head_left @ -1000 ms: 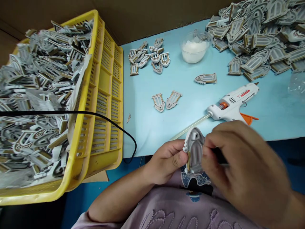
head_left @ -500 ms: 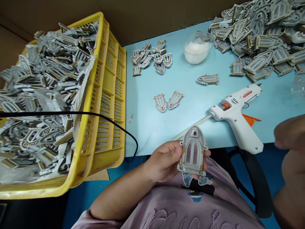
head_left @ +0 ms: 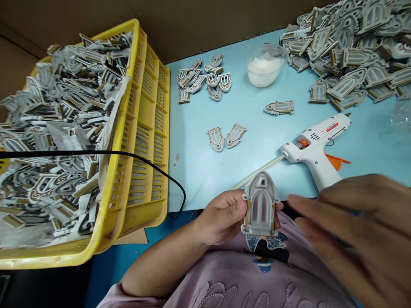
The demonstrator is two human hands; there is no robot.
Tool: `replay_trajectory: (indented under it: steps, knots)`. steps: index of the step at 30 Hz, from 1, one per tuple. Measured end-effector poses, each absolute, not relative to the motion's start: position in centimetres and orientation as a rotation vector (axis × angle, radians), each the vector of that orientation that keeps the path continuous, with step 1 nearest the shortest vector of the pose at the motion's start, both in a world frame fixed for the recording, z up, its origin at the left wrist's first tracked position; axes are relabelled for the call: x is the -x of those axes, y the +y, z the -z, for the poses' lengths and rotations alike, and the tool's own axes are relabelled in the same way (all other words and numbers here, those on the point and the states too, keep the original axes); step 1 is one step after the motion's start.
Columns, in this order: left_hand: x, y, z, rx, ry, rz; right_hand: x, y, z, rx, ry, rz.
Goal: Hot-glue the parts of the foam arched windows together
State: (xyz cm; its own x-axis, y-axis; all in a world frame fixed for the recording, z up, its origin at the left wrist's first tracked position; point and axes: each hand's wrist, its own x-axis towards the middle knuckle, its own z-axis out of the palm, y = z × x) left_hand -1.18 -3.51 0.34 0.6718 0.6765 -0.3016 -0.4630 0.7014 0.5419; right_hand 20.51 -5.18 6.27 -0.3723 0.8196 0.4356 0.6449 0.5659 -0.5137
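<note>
My left hand (head_left: 224,218) grips a grey arched window piece (head_left: 260,205) with gold edges by its sides, just beyond the table's near edge, with its pointed end up. To its right, my right hand (head_left: 356,231) is blurred by motion, its fingers stretched out and apart, with nothing seen between them. It covers the lower handle of a white glue gun (head_left: 321,139) lying on the table. A clear glue stick (head_left: 257,172) runs from the gun's back to behind the held piece.
A yellow crate (head_left: 163,128) heaped with pieces stands left, a black cable (head_left: 154,164) crossing it. On the blue table (head_left: 205,175) lie two small window pieces (head_left: 215,139), a single piece (head_left: 279,107), a small cluster (head_left: 212,79), a plastic bowl (head_left: 263,70) and a large pile (head_left: 348,55).
My right hand has come in from the right edge toward the held piece, fingers spread, and now covers part of the glue gun's handle. My left hand has barely moved.
</note>
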Motion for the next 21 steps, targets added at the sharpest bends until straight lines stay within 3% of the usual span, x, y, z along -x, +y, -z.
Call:
replay_trajectory:
  steps: [6, 21]
  knots:
    - [1.1, -3.5, -0.5, -0.539, 0.505, -0.733, -18.4, -4.6, -6.1, 0.929, -2.342, -0.291]
    - [1.4, -3.7, 0.2, -0.528, 0.532, -0.647, -19.8, -4.1, -6.5, 1.218, -2.072, -0.382]
